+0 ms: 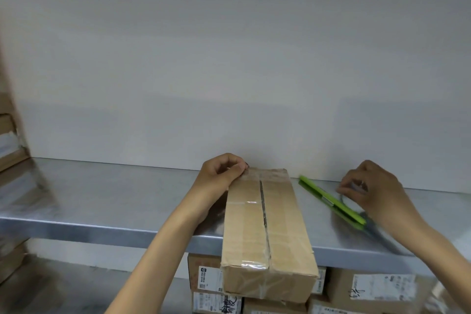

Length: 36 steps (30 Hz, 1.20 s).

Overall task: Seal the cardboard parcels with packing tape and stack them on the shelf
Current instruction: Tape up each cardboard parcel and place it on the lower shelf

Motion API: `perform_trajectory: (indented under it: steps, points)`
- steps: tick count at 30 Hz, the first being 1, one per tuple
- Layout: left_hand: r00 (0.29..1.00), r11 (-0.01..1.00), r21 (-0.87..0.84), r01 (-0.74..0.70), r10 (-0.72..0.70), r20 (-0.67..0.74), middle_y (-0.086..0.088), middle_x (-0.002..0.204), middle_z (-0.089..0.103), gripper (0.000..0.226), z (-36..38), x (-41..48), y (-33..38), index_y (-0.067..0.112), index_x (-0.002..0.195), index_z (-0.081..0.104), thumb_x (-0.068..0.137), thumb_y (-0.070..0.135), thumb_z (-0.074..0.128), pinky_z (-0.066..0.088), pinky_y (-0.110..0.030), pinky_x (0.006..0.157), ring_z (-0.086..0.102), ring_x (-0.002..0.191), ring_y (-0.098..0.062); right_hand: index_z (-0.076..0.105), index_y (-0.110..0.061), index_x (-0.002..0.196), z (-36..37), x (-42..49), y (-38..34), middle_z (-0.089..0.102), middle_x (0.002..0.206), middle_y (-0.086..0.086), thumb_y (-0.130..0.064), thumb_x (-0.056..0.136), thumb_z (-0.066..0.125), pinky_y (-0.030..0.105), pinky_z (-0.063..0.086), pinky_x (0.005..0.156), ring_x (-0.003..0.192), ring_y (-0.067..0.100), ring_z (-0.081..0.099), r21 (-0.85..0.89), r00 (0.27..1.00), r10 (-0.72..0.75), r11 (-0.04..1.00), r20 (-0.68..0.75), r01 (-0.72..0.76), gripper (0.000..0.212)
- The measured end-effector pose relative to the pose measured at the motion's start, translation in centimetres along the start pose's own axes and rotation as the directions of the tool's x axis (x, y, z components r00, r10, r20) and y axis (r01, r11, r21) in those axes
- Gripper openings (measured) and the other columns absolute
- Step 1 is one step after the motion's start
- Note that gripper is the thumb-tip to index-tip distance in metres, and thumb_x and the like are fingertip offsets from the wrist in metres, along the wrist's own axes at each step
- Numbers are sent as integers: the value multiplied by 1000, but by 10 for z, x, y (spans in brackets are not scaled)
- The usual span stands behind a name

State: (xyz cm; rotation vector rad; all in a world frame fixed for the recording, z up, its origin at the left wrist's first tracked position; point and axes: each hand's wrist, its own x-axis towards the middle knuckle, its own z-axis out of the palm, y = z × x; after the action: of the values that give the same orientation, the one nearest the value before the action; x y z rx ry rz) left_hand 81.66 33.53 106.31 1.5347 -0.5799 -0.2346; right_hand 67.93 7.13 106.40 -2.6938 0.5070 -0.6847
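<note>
Head view is showing a long narrow cardboard parcel [267, 234] lying lengthwise at centre frame on a steel shelf [102, 201], its near end overhanging the shelf's front edge toward the bottom of the frame. Left hand [221, 171] is resting on the parcel's far left corner, fingers curled and pressing down on what looks like a tape end; not clamping the box, just pinning it. Right hand [367, 186], right of centre, is hovering over a green tool [331, 201] lying diagonally on the shelf, probably a cutter; fingers are pinching loosely, but I cannot tell whether they are actually touching it or a strip of tape. Clear tape is already running along the top seam and wrapping the near end. Judging handling: the box is looking stiff but slightly crushed at the corners, likely light to moderate; the glossy tape is probably slick, so bare cardboard on the long sides is giving the better hold, one hand each side near mid-length. More labelled boxes [369, 288] are sitting below the shelf, lower right.
</note>
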Motion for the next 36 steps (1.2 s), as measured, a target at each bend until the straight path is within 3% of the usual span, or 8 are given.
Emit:
perform_trajectory:
  steps: [12,15,18,21,24,27,31,36]
  points:
    - [998,1000,20,20,-21,57,-1,91,73,12,-6,0,3,14,88,75,92,16,64,49,-23,77,63,86,-15,66,-33,66,10,-5,6,60,76,-7,-23,84,72,35,49,68,72,10,57,84,1000,-22,996,9,21,21]
    - [995,985,172,26,-42,91,1,88,66,14,-7,7,10,24,94,73,92,15,63,46,-17,67,57,79,-11,64,-34,70,8,-8,4,60,76,-10,-24,86,69,34,49,65,68,8,58,78,999,-21,997,-26,23,19]
    - [993,937,350,-7,-36,116,5,92,62,18,-3,11,20,28,96,69,92,13,60,43,-15,66,56,80,-8,63,-30,73,-4,-8,-6,61,76,-9,-22,86,69,32,46,60,61,8,57,119,979,-15,992,-202,40,17]
    - [984,815,552,-174,131,117,12,111,61,23,4,9,31,35,97,65,90,13,61,37,-7,78,52,103,-3,67,-21,76,-23,-11,-34,64,79,0,-18,85,70,32,49,56,52,18,57,400,945,34,910,-327,106,11]
    - [918,809,438,-392,378,124,17,107,65,18,20,3,53,29,101,70,89,16,66,41,-9,83,57,101,1,69,-14,78,-34,-16,-73,67,80,8,-12,86,70,25,52,53,53,21,64,673,925,104,716,-366,185,8]
    - [846,802,269,-533,500,185,12,103,68,22,41,-4,79,21,107,71,86,18,71,51,-21,85,64,95,-5,69,-3,83,-35,-16,-107,68,80,12,-4,90,63,20,53,56,57,17,69,804,937,119,555,-330,213,10]
    - [795,757,246,-606,584,164,8,95,67,17,56,-4,94,15,101,74,84,12,74,54,-31,82,65,89,-8,69,1,90,-29,-14,-129,71,77,4,-5,95,54,14,52,57,62,7,70,842,958,88,504,-271,192,17]
    - [802,783,194,-592,595,48,1,81,68,6,54,-4,97,7,81,71,81,2,73,54,-22,67,65,80,-9,69,-7,93,-30,-18,-137,72,81,4,-13,98,50,17,52,57,64,9,71,859,969,82,484,-232,165,21]
